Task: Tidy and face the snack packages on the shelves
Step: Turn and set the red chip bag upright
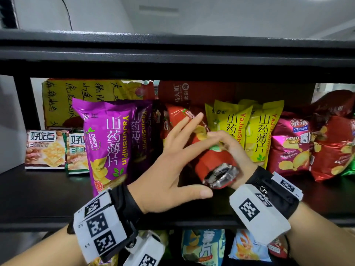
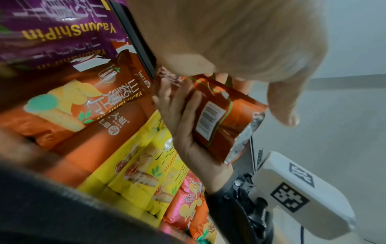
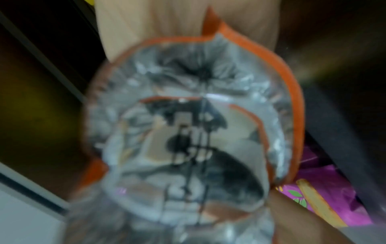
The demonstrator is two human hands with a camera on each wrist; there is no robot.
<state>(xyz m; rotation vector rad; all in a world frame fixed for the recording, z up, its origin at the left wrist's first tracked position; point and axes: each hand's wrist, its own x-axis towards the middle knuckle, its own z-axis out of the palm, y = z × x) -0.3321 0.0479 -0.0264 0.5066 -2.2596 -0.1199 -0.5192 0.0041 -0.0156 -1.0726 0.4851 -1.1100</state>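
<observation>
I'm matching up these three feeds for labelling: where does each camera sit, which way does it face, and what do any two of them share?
Head: worn on the head, looking forward and down into the shelf; shows both forearms, left hand and right hand around the red bag.
Left wrist: on the left wrist, looking past the left hand across at the right hand holding the red bag.
Right wrist: on the right wrist, facing the red bag's silver end, blurred; fingers behind.
Shared: the red bag in all three.

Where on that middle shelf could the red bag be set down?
Bare dark shelf shows in front of the cracker boxes, left of the purple bag. The red bag sits in the right hand; purple to pink bags stand tightly packed.
</observation>
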